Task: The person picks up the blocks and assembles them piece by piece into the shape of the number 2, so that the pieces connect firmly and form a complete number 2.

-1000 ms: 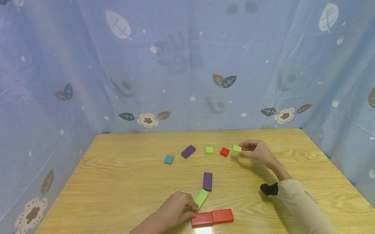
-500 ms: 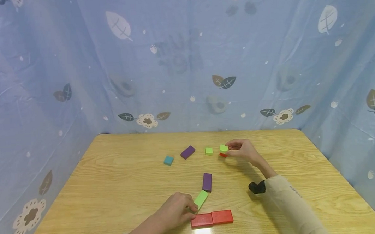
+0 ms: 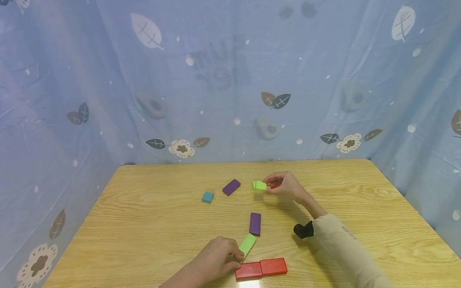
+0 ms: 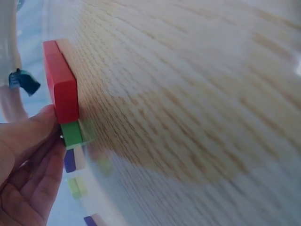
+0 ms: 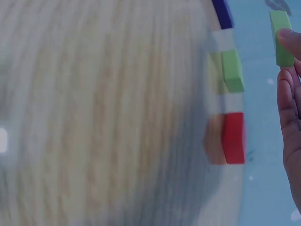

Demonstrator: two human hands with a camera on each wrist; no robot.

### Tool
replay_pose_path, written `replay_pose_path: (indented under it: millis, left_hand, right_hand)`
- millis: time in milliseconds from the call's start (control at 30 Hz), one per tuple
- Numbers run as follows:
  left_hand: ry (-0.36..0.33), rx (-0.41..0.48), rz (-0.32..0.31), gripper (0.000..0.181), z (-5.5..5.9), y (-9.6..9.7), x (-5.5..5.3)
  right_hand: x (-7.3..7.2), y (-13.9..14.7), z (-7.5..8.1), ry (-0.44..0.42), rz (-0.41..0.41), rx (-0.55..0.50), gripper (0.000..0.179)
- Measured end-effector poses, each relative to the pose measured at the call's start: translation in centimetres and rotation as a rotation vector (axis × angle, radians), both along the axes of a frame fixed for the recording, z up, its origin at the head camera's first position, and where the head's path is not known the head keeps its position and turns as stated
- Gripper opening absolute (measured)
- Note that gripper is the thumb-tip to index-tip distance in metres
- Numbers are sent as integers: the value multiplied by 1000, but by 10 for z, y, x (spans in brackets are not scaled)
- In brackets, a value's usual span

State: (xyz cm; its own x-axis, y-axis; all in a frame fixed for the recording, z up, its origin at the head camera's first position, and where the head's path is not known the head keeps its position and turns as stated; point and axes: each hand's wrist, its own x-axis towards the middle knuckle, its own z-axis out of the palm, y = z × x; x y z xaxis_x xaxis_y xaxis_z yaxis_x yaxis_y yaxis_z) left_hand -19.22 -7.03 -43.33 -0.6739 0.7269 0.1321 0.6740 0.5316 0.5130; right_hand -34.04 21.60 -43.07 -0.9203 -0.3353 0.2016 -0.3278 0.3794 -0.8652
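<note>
My right hand (image 3: 288, 189) pinches a small light-green block (image 5: 282, 42) between thumb and fingers, holding it above the table. In the head view it overlaps a second small green block (image 5: 232, 70) that lies on the table. Beside that one sits a small red block (image 5: 233, 138), partly covered by my fingers in the head view. Near the front, my left hand (image 3: 217, 257) has thumb and index at the near end of a longer green block (image 3: 248, 244). The thumb tip is right at the corner of a red block (image 3: 248, 271), which adjoins another red block (image 3: 273, 266).
A purple block (image 3: 255, 224) meets the far end of the long green block. Farther back lie another purple block (image 3: 231, 187) and a teal block (image 3: 207, 197). A black piece (image 3: 303, 230) sticks out at the right sleeve. Blue patterned curtain (image 3: 227, 74) surrounds the wooden table.
My right hand has moved left with the small green block, passing over the small red block to the other small green one. The left hand stays in place.
</note>
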Motion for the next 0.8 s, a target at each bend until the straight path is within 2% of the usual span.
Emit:
replay_pose_path:
  millis: [233, 500, 800]
  left_hand:
    - [1, 4, -3, 12, 1, 0, 0]
    - [7, 10, -13, 12, 2, -1, 0]
    - [-2, 2, -12, 11, 2, 1, -1]
  right_hand:
    - [3, -10, -5, -14, 108, 85, 30]
    - [5, -14, -12, 9, 160, 215, 23]
    - [7, -13, -17, 34, 257, 211, 23]
